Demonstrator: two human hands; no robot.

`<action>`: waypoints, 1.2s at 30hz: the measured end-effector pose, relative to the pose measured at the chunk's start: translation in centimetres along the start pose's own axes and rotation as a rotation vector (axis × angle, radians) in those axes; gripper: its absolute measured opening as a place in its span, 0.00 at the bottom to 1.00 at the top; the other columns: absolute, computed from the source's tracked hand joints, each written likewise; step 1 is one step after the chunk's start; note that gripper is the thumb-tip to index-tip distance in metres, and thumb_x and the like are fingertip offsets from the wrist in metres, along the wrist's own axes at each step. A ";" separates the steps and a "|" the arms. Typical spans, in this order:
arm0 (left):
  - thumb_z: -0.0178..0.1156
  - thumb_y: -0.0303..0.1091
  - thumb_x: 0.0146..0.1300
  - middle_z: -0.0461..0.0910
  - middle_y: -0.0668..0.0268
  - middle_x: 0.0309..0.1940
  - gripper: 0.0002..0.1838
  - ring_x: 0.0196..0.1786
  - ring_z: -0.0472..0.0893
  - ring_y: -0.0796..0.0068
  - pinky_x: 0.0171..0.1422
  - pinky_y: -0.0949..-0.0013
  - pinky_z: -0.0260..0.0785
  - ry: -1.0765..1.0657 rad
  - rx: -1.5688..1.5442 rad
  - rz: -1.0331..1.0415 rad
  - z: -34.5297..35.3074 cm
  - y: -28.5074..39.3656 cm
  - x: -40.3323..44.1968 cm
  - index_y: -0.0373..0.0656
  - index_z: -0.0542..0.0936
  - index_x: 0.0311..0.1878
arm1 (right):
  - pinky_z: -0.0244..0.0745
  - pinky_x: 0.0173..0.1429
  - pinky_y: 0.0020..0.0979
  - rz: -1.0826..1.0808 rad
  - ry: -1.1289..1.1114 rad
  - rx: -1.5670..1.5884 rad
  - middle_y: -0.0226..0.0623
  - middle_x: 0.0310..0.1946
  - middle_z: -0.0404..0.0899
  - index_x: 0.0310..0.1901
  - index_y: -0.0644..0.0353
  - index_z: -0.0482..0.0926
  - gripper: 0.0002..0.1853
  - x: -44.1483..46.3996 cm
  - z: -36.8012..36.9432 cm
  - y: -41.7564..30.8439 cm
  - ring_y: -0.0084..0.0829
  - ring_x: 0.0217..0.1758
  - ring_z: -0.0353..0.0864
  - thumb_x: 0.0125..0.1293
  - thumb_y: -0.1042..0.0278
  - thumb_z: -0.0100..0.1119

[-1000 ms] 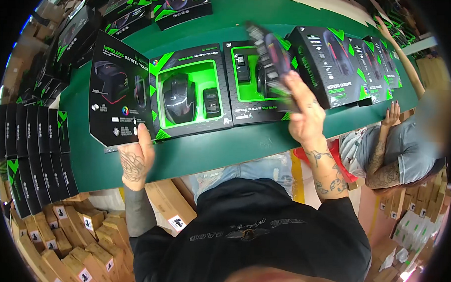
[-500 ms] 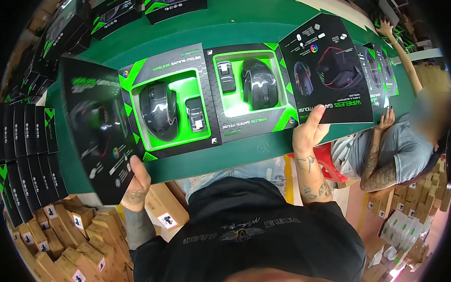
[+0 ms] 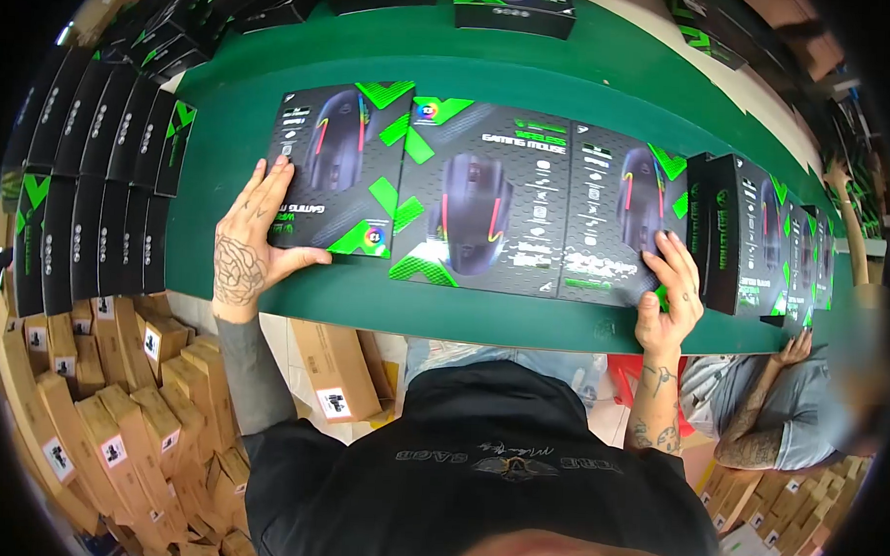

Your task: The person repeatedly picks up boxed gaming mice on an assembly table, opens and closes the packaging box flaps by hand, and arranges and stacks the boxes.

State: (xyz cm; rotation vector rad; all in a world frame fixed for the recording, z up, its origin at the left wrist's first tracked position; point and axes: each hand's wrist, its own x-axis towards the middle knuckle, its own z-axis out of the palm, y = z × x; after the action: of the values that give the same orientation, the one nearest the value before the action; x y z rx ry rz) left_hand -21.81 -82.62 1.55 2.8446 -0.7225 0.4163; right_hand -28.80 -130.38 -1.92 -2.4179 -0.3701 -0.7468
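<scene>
Three black-and-green printed wireless gaming mouse panels lie side by side on the table: a left panel (image 3: 336, 171), a middle panel (image 3: 482, 206) and a right panel (image 3: 624, 211). Each carries a picture of a mouse; no tray or mouse inside shows. My left hand (image 3: 259, 227) is open, its fingers flat on the left panel's left side and its thumb stretched along the near edge. At the near right corner of the right panel, my right hand (image 3: 670, 291) rests its extended fingers on the print, thumb apart. Whether the middle and right panels belong to one box I cannot tell.
Stacked mouse boxes (image 3: 100, 183) line the table's left side, and more boxes (image 3: 513, 11) stand along the back. Standing boxes (image 3: 760, 235) are to the right, near a co-worker's hand (image 3: 793, 347). Brown cartons (image 3: 116, 443) fill the floor at left.
The open covers have been folded down over the green trays, hiding both mice. Both hands have let go of the raised covers and now lie on the panels. The view has shifted.
</scene>
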 end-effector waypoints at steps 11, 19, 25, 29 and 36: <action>0.82 0.41 0.40 0.73 0.56 0.61 0.57 0.59 0.78 0.61 0.58 0.59 0.76 0.492 -1.145 -0.282 1.8 7.2 0.0 0.36 0.58 0.72 | 0.67 0.66 0.41 0.147 0.144 0.073 0.54 0.56 0.77 0.45 0.68 0.79 0.22 -0.9 0.4 0.6 0.48 0.62 0.75 0.71 0.51 0.51; 0.66 0.38 0.50 0.75 0.65 0.37 0.30 0.37 0.77 0.71 0.36 0.70 0.74 0.249 -0.209 0.160 2.4 13.4 4.2 0.37 0.76 0.58 | 0.58 0.73 0.41 0.198 0.181 0.156 0.52 0.67 0.66 0.52 0.66 0.74 0.14 -1.2 1.2 0.7 0.46 0.70 0.66 0.69 0.69 0.51; 0.66 0.26 0.55 0.79 0.56 0.43 0.25 0.40 0.81 0.70 0.33 0.69 0.74 0.476 -0.548 -0.294 -0.6 10.1 3.0 0.32 0.74 0.58 | 0.55 0.74 0.36 0.466 0.242 0.336 0.48 0.67 0.67 0.61 0.66 0.69 0.18 -1.6 1.6 0.8 0.37 0.70 0.65 0.70 0.77 0.51; 0.71 0.30 0.52 0.66 0.46 0.65 0.50 0.68 0.67 0.52 0.73 0.56 0.58 0.583 -0.378 -0.566 -1.7 4.5 1.2 0.33 0.50 0.73 | 0.61 0.69 0.30 0.879 0.208 0.728 0.43 0.63 0.71 0.69 0.68 0.64 0.28 -1.5 0.4 0.8 0.30 0.64 0.71 0.68 0.76 0.56; 0.63 0.41 0.64 0.78 0.56 0.55 0.29 0.59 0.75 0.66 0.66 0.64 0.62 -0.051 -0.933 -0.536 2.2 -2.8 0.4 0.33 0.71 0.63 | 0.64 0.67 0.28 0.818 0.124 0.805 0.39 0.62 0.71 0.70 0.66 0.62 0.32 -1.5 1.5 0.4 0.27 0.62 0.71 0.66 0.75 0.61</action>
State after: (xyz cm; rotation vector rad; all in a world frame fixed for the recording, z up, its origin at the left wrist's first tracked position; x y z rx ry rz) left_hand -19.64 -80.90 -0.71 2.0209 -0.0690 -0.0794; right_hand -29.18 -129.90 -4.01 -1.5274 0.3219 -0.2748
